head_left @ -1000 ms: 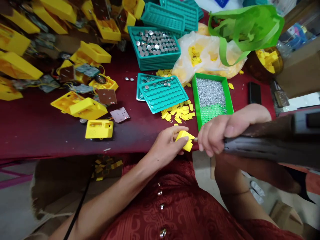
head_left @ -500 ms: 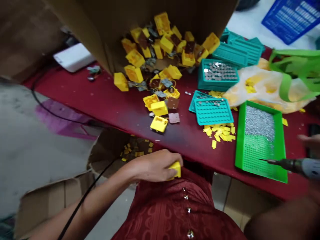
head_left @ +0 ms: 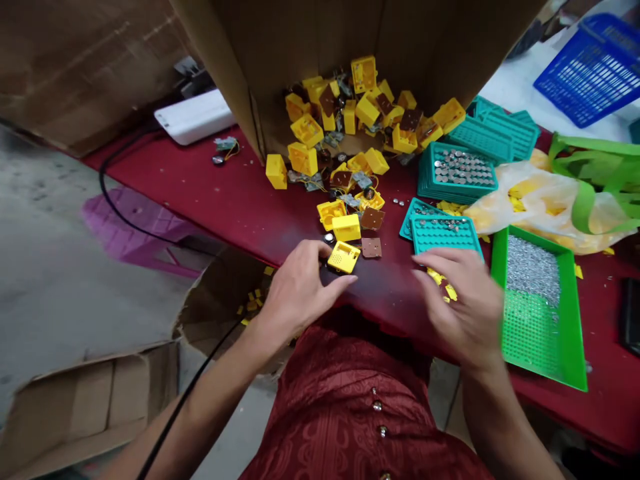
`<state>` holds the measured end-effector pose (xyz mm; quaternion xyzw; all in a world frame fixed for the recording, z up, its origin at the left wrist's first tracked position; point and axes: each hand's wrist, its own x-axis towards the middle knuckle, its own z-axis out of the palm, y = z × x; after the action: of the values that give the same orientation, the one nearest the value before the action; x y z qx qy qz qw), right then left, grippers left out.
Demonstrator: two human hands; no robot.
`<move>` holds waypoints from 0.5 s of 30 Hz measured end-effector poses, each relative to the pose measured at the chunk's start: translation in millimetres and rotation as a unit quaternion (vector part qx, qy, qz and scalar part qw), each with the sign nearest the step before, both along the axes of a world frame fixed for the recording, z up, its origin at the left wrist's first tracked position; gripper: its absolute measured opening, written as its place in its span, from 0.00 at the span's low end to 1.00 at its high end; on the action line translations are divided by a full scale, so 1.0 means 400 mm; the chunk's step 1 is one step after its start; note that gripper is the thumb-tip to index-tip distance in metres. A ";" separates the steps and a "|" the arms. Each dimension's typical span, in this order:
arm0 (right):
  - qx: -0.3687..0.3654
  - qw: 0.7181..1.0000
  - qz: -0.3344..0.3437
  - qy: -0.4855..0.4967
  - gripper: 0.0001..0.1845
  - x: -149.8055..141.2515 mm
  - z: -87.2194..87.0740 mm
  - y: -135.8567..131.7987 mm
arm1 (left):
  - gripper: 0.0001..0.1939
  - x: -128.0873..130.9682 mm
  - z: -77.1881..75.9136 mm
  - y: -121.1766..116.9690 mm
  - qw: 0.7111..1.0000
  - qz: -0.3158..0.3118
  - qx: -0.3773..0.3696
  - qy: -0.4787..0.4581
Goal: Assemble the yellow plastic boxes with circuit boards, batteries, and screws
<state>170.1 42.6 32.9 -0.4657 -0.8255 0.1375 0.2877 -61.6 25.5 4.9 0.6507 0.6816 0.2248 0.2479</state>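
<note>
My left hand [head_left: 305,287] is at the table's front edge, thumb and fingers apart around a small yellow plastic case [head_left: 343,257] with speaker holes, which rests on the red cloth. Whether a fingertip touches the case I cannot tell. My right hand [head_left: 463,300] hovers, slightly blurred, over a pile of small yellow covers [head_left: 443,283]; its thumb and fingers are apart and nothing shows between them. Beyond it lies a teal tray [head_left: 445,235] holding a few button cells. Just behind the case are another yellow case [head_left: 347,228] and a brown square plate [head_left: 371,247].
A green basket [head_left: 583,333] of small screws stands at right, with a stack of teal trays [head_left: 425,175] behind. More yellow cases with wired parts heap before a large cardboard box [head_left: 310,33]. A black cable [head_left: 190,370] crosses my left forearm. A white power strip [head_left: 197,119] lies at back left.
My left hand has moved up from my lap to the table and no longer holds a yellow case. My right hand has let go of the electric screwdriver and come left from beyond the green basket.
</note>
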 end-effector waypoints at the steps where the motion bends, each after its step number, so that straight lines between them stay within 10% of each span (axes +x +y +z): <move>1: 0.008 1.000 0.003 -0.016 0.12 -0.023 -0.026 0.015 | 0.25 0.013 -0.017 0.005 0.999 0.001 0.027 0.017; 7: -0.030 0.995 0.024 -0.088 0.14 -0.109 -0.129 0.094 | 0.22 0.026 -0.051 0.023 0.996 -0.024 0.089 0.001; 15: -0.258 0.955 -0.043 0.138 0.10 -0.051 -0.029 0.030 | 0.19 0.004 0.025 0.001 0.934 -0.014 -0.139 -0.328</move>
<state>149.5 54.7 21.5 -0.5359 -0.6931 0.3960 0.2750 -59.8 25.8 14.8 0.5090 0.5778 0.3253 0.5488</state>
